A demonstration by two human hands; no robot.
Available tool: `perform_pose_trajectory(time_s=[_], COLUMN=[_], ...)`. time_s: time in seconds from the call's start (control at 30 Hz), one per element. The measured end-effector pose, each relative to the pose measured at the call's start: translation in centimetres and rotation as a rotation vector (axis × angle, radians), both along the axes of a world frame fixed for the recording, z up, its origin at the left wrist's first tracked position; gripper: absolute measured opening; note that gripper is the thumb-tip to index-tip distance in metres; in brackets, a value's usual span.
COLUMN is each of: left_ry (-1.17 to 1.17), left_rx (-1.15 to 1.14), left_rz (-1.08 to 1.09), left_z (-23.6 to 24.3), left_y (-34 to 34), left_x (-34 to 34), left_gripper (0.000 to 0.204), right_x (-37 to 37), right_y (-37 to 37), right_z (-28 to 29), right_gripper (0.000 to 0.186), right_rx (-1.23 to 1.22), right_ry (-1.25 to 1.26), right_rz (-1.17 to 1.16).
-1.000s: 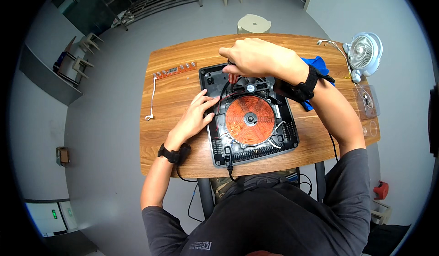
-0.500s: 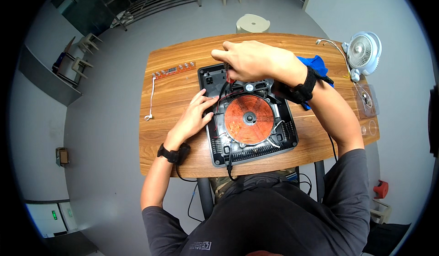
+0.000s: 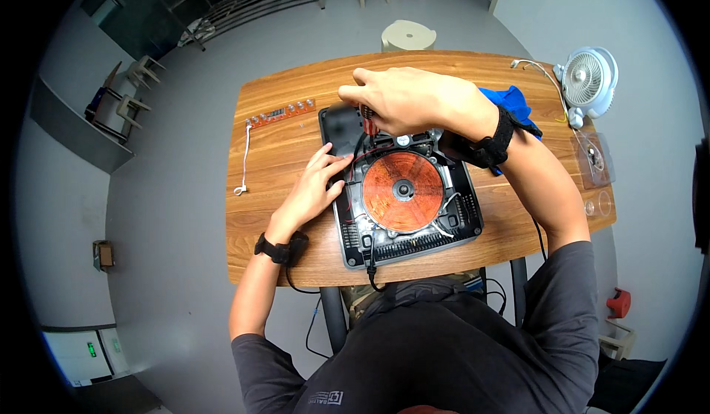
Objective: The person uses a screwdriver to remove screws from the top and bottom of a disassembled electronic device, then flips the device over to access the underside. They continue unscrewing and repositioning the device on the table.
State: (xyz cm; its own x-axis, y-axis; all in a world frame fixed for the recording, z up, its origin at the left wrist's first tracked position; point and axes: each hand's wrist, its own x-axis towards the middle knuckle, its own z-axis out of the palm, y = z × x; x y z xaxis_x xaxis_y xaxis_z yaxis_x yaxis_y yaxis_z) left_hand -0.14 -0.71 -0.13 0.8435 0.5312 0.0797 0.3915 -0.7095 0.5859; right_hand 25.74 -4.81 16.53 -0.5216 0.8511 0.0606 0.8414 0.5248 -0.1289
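Note:
An opened induction cooker base (image 3: 464, 214) lies on the wooden table (image 3: 281, 214), its round copper coil (image 3: 403, 190) exposed. My right hand (image 3: 403, 99) hovers over the cooker's far edge, fingers closed on a red-handled screwdriver (image 3: 367, 120) that points down near the fan. The fingers of my left hand (image 3: 314, 188) rest on the cooker's left rim, spread and holding nothing. Both wrists wear black straps. The fan under my right hand is mostly hidden.
A narrow orange circuit strip (image 3: 281, 112) and a white cable (image 3: 244, 155) lie at the table's left. A blue cloth (image 3: 514, 103) sits behind my right wrist. A small white fan (image 3: 588, 77) and a clear plastic tray (image 3: 595, 162) stand at the right edge. A stool (image 3: 408, 35) is beyond the table.
My right hand with the screwdriver has shifted a little left along the cooker's far edge. My left hand has stayed on the left rim.

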Motion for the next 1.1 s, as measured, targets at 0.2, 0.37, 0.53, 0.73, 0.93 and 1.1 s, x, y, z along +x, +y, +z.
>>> perform_pose_trajectory(time_s=[0.2,0.37,0.53,0.73,0.93,1.1], left_ry=[-0.004,-0.003,-0.032,-0.032,-0.023,-0.025], left_rx=[-0.009,-0.019,0.002,-0.022,-0.020,-0.013], left_rz=[-0.001,0.008,-0.009,0.006,0.004,-0.001], left_z=[0.1,0.3,0.0,0.1,0.1,-0.2], left_y=[0.0,-0.2,0.0,-0.2,-0.1,0.1], left_x=[0.2,0.0,0.2,0.2,0.1,0.1], left_gripper=[0.056,0.057,0.056,0.057,0.057,0.057], right_x=[-0.9,-1.2,0.5,-0.8,0.2,0.6], right_y=[0.8,0.4,0.4,1.0,0.8,0.7], right_z=[0.0,0.5,-0.1,0.0,-0.7,-0.5], right_gripper=[0.039,0.039,0.039,0.039,0.038,0.037], right_rx=[-0.125,-0.066,-0.044,-0.170,-0.051,-0.050], right_ry=[-0.077,-0.124,-0.026,-0.077,-0.021,-0.016], right_rz=[-0.144,-0.223,-0.054,-0.177,-0.188,-0.028])
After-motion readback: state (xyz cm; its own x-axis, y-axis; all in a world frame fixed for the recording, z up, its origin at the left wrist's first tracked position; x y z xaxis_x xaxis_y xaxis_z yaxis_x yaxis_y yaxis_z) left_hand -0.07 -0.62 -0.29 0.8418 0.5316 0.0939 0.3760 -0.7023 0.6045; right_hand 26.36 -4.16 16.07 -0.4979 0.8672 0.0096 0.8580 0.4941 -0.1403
